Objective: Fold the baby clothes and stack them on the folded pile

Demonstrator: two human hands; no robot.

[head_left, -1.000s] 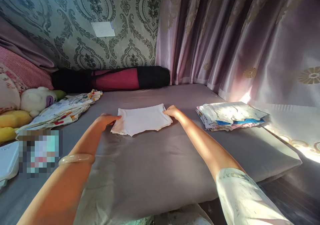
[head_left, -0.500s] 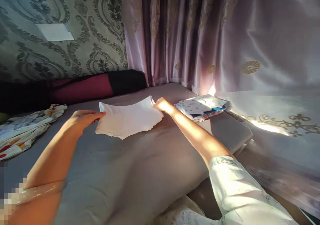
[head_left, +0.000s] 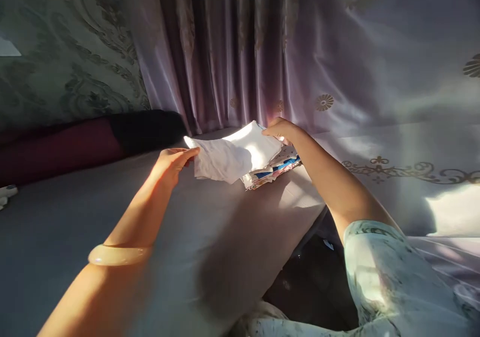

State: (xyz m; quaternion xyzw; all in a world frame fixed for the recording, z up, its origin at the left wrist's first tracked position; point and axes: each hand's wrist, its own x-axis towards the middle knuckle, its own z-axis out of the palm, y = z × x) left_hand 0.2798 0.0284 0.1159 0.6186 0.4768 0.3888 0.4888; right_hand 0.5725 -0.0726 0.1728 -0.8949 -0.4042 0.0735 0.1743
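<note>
A folded white garment (head_left: 225, 159) stretches between my two hands; its exact kind I cannot make out. My left hand (head_left: 173, 164) pinches its left top corner. At its right top corner, my right hand (head_left: 280, 128) grips the cloth, its fingertips partly hidden. The garment's right part hangs over a stack of folded clothes (head_left: 273, 171), covering most of the stack's top. Blue, pink and patterned white edges show at the front of that stack. Whether the garment touches the stack I cannot tell.
The stack lies on a grey-sheeted bed (head_left: 180, 237), near its right edge. A dark red and black bolster (head_left: 112, 137) runs along the wall. Purple curtains (head_left: 232, 52) hang behind. A bit of white cloth (head_left: 7, 193) shows at the far left.
Both hands have carried the white garment to the right, from above the bare sheet to over the stack. The view has turned right, so the patterned cloth at left has nearly left it.
</note>
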